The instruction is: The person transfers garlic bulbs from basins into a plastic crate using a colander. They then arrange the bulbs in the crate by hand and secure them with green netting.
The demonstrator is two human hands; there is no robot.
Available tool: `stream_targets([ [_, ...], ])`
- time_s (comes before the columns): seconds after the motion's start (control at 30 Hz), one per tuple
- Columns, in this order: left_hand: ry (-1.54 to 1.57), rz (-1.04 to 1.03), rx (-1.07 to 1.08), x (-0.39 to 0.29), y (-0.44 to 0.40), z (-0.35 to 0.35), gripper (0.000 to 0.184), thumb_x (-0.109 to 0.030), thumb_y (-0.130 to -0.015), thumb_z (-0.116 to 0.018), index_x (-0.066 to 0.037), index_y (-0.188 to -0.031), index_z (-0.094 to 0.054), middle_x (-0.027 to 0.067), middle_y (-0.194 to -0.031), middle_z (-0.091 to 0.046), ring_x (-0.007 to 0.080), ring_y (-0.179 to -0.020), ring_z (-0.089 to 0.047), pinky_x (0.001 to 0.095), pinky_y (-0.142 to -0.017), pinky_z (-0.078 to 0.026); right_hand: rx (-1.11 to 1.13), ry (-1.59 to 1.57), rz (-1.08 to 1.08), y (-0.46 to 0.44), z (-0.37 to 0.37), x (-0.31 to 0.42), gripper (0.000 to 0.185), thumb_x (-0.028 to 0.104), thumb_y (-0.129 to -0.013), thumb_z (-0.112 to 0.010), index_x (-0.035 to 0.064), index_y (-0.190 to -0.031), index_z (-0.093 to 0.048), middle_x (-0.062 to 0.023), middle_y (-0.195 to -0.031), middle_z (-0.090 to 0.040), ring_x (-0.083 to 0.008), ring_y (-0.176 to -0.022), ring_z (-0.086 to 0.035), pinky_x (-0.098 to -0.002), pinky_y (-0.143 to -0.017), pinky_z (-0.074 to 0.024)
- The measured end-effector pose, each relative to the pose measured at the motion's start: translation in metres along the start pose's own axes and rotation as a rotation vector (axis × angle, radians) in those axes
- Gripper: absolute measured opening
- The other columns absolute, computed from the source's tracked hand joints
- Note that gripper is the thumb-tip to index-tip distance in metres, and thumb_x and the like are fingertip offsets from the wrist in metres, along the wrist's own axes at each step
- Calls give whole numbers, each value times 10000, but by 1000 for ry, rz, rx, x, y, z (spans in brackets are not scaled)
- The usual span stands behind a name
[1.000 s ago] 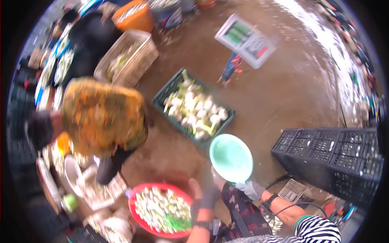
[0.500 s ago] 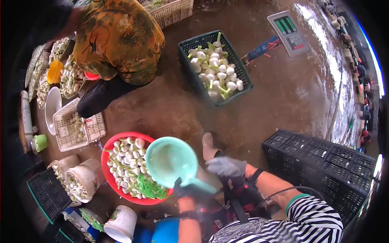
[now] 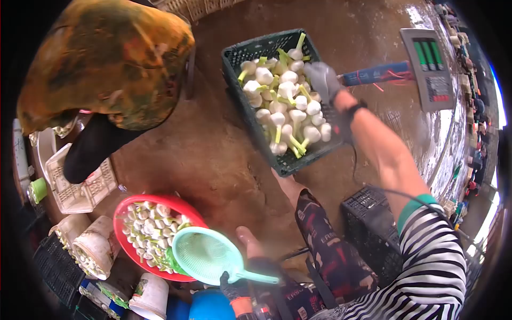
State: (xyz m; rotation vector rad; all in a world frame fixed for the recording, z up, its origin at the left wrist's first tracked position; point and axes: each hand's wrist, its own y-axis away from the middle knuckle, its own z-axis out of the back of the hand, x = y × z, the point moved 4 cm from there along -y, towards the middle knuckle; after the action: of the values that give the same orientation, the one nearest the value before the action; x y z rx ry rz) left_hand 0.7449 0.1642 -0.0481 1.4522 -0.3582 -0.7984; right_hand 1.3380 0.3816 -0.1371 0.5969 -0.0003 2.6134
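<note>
A mint-green long-handled strainer point(image 3: 205, 255) tilts over the front right side of a red basin point(image 3: 124, 234). My left hand point(image 3: 234, 289), in a dark glove, is closed on the strainer near where its handle joins the bowl, thumb at the rim. The strainer's bowl looks bare inside. Garlic bulbs point(image 3: 152, 226) and some green netting point(image 3: 172, 261) lie in the basin. My right hand point(image 3: 323, 80), in a grey glove, is stretched out at the right edge of a dark green crate point(image 3: 250, 141) holding garlic bulbs with stalks point(image 3: 288, 88). Motion blurs its fingers.
A digital scale display point(image 3: 429, 66) on a blue post point(image 3: 373, 74) stands behind the crate. A person in a patterned top point(image 3: 112, 64) is at the left, beside a white basket point(image 3: 80, 184). Black crates point(image 3: 373, 224) stand at right; buckets point(image 3: 96, 245) stand at lower left.
My right hand has moved from near my body out to the garlic crate. The view has shifted closer to the crate. My left hand still holds the strainer beside the red basin.
</note>
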Motion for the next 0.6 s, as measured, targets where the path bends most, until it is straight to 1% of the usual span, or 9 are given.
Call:
stream_targets([
  [0.03, -21, 59, -28, 17, 10, -23, 503, -156, -719, -578, 3, -1187, -482, 142, -1158, -565, 320, -1064, -522, 463, -941, -401, -8, -418, -406, -28, -1, -2, 381, 351, -870, -509, -19, -864, -602, -181, -831, -625, -300, -769, -586, -370, -701, -460],
  [0.1, -34, 165, -55, 45, 2, -22, 509, -159, -719, -581, 10, -1189, -480, 146, -1154, -565, 326, -1063, -517, 463, -955, -385, -39, -108, -319, -89, -33, -51, 499, 448, -847, -489, -28, -916, -624, -219, -879, -635, -345, -858, -606, -386, -740, -465],
  [0.13, -28, 213, -51, 58, -15, -5, 511, -161, -720, -582, 17, -1187, -479, 150, -1150, -565, 331, -1062, -514, 464, -964, -374, -10, -19, -365, -99, -37, -48, 540, 485, -827, -487, -26, -929, -633, -242, -895, -629, -361, -879, -605, -392, -754, -465],
  [0.2, -80, 142, -94, 77, -15, -8, 509, -167, -721, -581, 26, -1181, -481, 157, -1150, -562, 332, -1063, -510, 465, -967, -369, -9, 46, -498, -118, -46, -45, 622, 555, -781, -485, -27, -928, -650, -293, -909, -612, -382, -908, -608, -407, -777, -466],
  [0.23, -116, 115, -99, 81, -17, -8, 506, -173, -726, -575, 29, -1181, -480, 160, -1152, -559, 332, -1066, -507, 465, -966, -369, 37, 65, -573, -120, -54, -47, 560, 496, -784, -494, -23, -926, -651, -269, -910, -622, -375, -898, -610, -408, -785, -465],
  [0.33, -233, 41, -114, 91, -22, 0, 502, -186, -741, -561, 34, -1184, -478, 168, -1158, -552, 333, -1070, -503, 465, -964, -371, 80, 149, -500, -132, -78, -49, 457, 421, -771, -513, 14, -909, -668, -215, -906, -642, -364, -875, -615, -396, -781, -471],
  [0.47, -72, 145, -79, 94, -4, -25, 518, -208, -746, -561, 29, -1199, -470, 168, -1155, -554, 334, -1033, -525, 461, -949, -386, 140, 113, -473, -134, -59, -36, 379, 378, -759, -553, 50, -906, -672, -209, -903, -641, -337, -852, -626, -399, -750, -484],
  [0.57, 33, 250, 27, 95, 11, -54, 534, -232, -745, -564, 20, -1206, -467, 165, -1153, -556, 332, -1018, -530, 464, -946, -381, 95, 92, -181, -118, -42, -14, 366, 371, -782, -550, 83, -985, -647, -175, -882, -652, -325, -828, -632, -400, -747, -486],
  [0.6, -28, 185, -28, 97, 5, -43, 536, -239, -747, -562, 17, -1208, -465, 166, -1146, -557, 331, -1018, -527, 462, -942, -381, 71, 223, -49, -110, -45, -7, 332, 295, -761, -582, 152, -1058, -623, -87, -845, -655, -287, -789, -619, -395, -714, -480],
])
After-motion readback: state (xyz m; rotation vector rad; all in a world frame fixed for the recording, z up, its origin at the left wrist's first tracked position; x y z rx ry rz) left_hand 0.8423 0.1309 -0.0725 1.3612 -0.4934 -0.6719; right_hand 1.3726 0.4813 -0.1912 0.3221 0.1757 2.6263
